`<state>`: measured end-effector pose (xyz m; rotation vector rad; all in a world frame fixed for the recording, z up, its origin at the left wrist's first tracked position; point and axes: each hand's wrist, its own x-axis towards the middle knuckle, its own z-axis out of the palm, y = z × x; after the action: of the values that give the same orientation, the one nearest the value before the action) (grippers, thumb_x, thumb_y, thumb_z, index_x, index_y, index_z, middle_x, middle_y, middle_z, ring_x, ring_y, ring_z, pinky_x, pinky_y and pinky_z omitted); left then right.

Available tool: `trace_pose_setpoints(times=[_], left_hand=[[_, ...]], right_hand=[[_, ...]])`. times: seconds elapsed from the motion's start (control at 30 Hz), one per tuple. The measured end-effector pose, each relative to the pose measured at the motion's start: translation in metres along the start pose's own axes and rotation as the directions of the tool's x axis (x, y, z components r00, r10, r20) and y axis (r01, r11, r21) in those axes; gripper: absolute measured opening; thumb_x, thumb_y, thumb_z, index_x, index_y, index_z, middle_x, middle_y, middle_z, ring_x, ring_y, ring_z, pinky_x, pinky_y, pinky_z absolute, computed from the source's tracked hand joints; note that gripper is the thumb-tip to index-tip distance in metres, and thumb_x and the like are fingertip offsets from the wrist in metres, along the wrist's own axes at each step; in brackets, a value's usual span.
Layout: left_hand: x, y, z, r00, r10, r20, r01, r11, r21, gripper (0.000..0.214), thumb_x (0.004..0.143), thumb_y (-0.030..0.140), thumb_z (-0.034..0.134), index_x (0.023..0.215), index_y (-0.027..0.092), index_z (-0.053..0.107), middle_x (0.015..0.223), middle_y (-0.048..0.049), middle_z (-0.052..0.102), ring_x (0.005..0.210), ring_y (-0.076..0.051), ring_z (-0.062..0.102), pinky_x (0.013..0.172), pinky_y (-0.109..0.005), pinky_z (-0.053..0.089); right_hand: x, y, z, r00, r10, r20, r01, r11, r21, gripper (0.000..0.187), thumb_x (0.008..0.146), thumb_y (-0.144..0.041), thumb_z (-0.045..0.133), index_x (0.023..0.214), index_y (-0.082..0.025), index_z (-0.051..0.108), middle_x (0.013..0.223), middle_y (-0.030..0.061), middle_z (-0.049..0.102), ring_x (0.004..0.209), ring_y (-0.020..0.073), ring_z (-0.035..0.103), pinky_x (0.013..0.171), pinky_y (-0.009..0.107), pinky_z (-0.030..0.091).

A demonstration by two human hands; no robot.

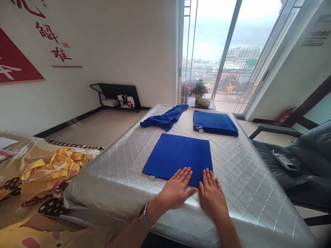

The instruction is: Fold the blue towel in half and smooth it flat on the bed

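Note:
A folded blue cloth [178, 151] lies flat on a silver quilted bed cover [238, 186], with a small white tag at its near left corner. My left hand [178, 187], a watch on its wrist, rests flat on the cloth's near edge with the fingers stretched out. Beside it, my right hand [212, 193] presses flat on the near right corner, fingers extended. Neither hand grips anything. Beyond, at the back right, sits a neat stack of folded blue cloths [216, 121]. A crumpled blue cloth [167, 118] lies at the back left.
Yellow patterned bedding [59, 168] is heaped at the left. On the right stands a dark armchair [307, 162] with a corded white device [284, 160] on its seat. Past the far edge, a small table [190, 102] holds a potted plant [199, 90] before a glass door.

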<state>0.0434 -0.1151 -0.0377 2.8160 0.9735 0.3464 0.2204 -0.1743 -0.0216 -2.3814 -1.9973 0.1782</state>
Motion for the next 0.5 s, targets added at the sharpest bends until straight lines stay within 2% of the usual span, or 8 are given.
trace_pose_setpoints(times=[0.17, 0.33, 0.4, 0.5], left_hand=[[-0.026, -0.053, -0.007, 0.977, -0.212, -0.009, 0.212, 0.974, 0.076, 0.07, 0.104, 0.061, 0.022, 0.16, 0.018, 0.019, 0.164, -0.0085, 0.023, 0.151, -0.024, 0.022, 0.123, -0.045, 0.023], [-0.055, -0.11, -0.015, 0.892, -0.442, -0.097, 0.452, 0.885, 0.116, 0.077, 0.102, 0.065, 0.021, 0.16, 0.015, 0.019, 0.163, -0.0135, 0.023, 0.15, -0.027, 0.024, 0.122, -0.048, 0.024], [-0.062, -0.12, -0.015, 0.875, -0.468, -0.126, 0.482, 0.868, 0.12, 0.079, 0.101, 0.066, 0.023, 0.16, 0.014, 0.016, 0.163, -0.0141, 0.024, 0.15, -0.027, 0.024, 0.121, -0.049, 0.026], [-0.064, -0.12, -0.013, 0.858, -0.484, -0.169, 0.505, 0.856, 0.111, 0.081, 0.101, 0.066, 0.026, 0.16, 0.012, 0.015, 0.163, -0.0142, 0.023, 0.15, -0.028, 0.024, 0.121, -0.048, 0.027]], right_hand=[[0.001, 0.0, 0.004, 1.0, 0.02, -0.012, -0.02, 0.999, 0.028, 0.062, 0.101, -0.032, 0.017, 0.158, -0.009, 0.024, 0.165, 0.0047, 0.014, 0.153, 0.0171, 0.009, 0.125, 0.039, 0.009], [0.002, 0.003, 0.009, 0.999, 0.014, -0.029, -0.013, 0.999, 0.043, 0.063, 0.101, -0.034, 0.016, 0.159, -0.009, 0.023, 0.165, 0.004, 0.014, 0.153, 0.0165, 0.009, 0.125, 0.039, 0.01], [0.002, 0.004, 0.011, 0.999, 0.016, -0.03, -0.015, 0.999, 0.042, 0.064, 0.101, -0.034, 0.016, 0.158, -0.009, 0.025, 0.165, 0.004, 0.015, 0.153, 0.0165, 0.01, 0.125, 0.04, 0.01], [0.003, 0.005, 0.013, 0.999, 0.022, -0.033, -0.021, 0.999, 0.041, 0.065, 0.101, -0.036, 0.013, 0.158, -0.01, 0.026, 0.165, 0.0036, 0.017, 0.153, 0.0164, 0.011, 0.125, 0.04, 0.012]])
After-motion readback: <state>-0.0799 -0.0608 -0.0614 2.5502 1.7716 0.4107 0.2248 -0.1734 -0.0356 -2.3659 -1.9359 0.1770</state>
